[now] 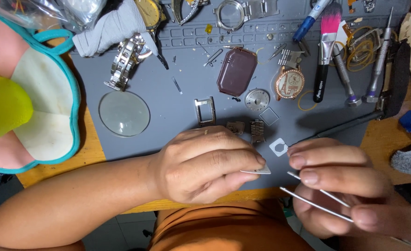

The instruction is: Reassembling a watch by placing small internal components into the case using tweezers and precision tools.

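Nearest the camera, the right hand [340, 186] pinches a pair of thin metal tweezers [317, 197], thumb and fingers closed on them. Just beside it the left hand [205, 165] clamps a small flat metal plate [257, 171] between thumb and fingertips — the tweezer tips sit close to its edge. Both hover over the near rim of a grey work mat [168, 102]. Further out on the mat lie a small white square frame [278, 147], a round glass lens [124, 113], a dark red watch crystal [236, 71] and — farthest — a pink-tipped brush [325, 51].
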